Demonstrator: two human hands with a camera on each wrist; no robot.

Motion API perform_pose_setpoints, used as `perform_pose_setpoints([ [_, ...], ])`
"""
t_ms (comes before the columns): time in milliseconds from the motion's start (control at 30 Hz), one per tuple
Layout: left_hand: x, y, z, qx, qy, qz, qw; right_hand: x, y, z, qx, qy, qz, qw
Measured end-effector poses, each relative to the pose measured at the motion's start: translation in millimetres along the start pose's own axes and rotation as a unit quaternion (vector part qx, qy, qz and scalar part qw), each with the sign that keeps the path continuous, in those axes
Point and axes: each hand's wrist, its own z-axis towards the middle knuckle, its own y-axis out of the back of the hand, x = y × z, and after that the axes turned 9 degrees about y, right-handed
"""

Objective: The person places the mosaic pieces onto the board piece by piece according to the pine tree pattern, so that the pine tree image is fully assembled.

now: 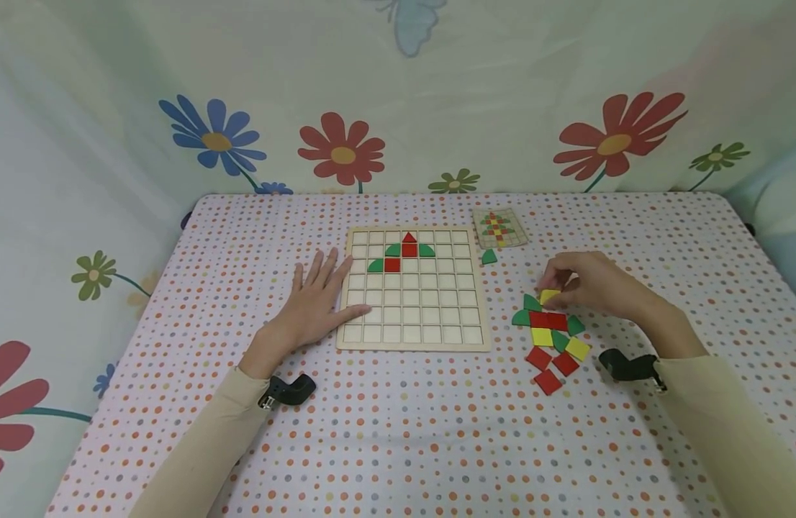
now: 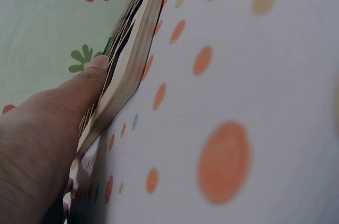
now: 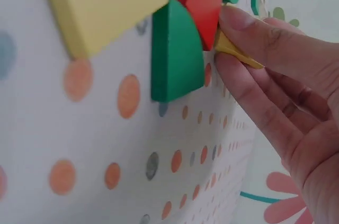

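Observation:
A wooden grid board [image 1: 411, 316] lies on the table. In its upper rows sit a red triangle [image 1: 409, 237], two red squares [image 1: 392, 265] and several green quarter-circle tiles [image 1: 376, 266]. My left hand [image 1: 314, 306] rests at the board's left side with fingers spread straight; its thumb lies over the rim, as the left wrist view also shows. To the right of the board, my right hand [image 1: 595, 284] pinches a yellow tile [image 3: 235, 52] between thumb and fingers. That tile is at the far end of a cluster of loose red squares [image 1: 548, 382], yellow squares [image 1: 577, 349] and green quarter-circles [image 1: 576, 325].
A pattern card [image 1: 500, 227] printed with a tree-like figure lies beyond the board's upper right corner. One green quarter-circle [image 1: 489, 257] sits apart, just below the card. A dotted cloth [image 1: 385, 446] covers the table, and a flowered curtain [image 1: 489, 86] hangs behind it.

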Motion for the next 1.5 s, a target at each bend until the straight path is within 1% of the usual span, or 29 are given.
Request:
perform_pose_setpoints([
  [67, 0.5, 1.0, 0.0, 0.001, 0.001, 0.001, 1.0, 1.1, 0.0, 2.1, -0.008, 0.006, -0.008, 0.9999],
  [167, 1.2, 2.5, -1.1, 0.0, 0.0, 0.002, 1.0, 6.3, 0.6, 11.2, -0.024, 0.022, -0.013, 0.9994],
  [267, 2.0, 2.8, -2.3, -0.003, 0.0, 0.001, 1.0, 17.3, 0.5, 26.6, -0.04, 0.049, -0.001, 0.998],
  [333, 2.3, 2.2, -2.4, -0.003, 0.0, 0.0, 1.0, 28.0, -0.7, 39.1, -0.043, 0.069, 0.01, 0.9966],
  [467, 2.1, 0.7, -1.6, -0.004, -0.006, -0.006, 1.0, 48.4, -6.7, 65.9, -0.026, 0.106, 0.028, 0.9936],
  [567, 1.5, 0.3, -1.4, -0.001, -0.007, -0.009, 0.9999, 62.7, -14.0, 85.4, -0.017, 0.124, 0.041, 0.9913],
  [767, 2.4, -1.7, -0.5, 0.004, -0.001, 0.001, 1.0, 83.9, -33.0, 119.9, -0.007, 0.138, 0.073, 0.9877],
  [900, 2.6, -1.7, 0.3, -0.003, -0.003, 0.005, 1.0, 92.8, -42.4, 136.7, -0.015, 0.143, 0.079, 0.9864],
  [1033, 1.8, -0.4, 0.2, -0.001, -0.005, 0.0, 1.0, 97.9, -48.4, 144.7, -0.017, 0.132, 0.081, 0.9878],
  [1167, -0.3, 0.2, -0.5, 0.007, -0.003, -0.005, 1.0, 98.7, -52.5, 145.2, -0.012, 0.12, 0.072, 0.9902],
  [1267, -0.8, 0.4, -0.9, 0.004, -0.004, -0.002, 1.0, 98.4, -54.2, 144.9, -0.008, 0.111, 0.069, 0.9914],
  [1400, -1.0, 0.7, -0.9, -0.007, -0.006, 0.007, 0.9999, 98.0, -56.1, 146.0, -0.009, 0.116, 0.07, 0.9907],
  [1500, -1.1, 1.4, -0.6, -0.01, -0.006, 0.01, 0.9999, 97.9, -57.8, 147.6, -0.015, 0.129, 0.066, 0.9893],
])
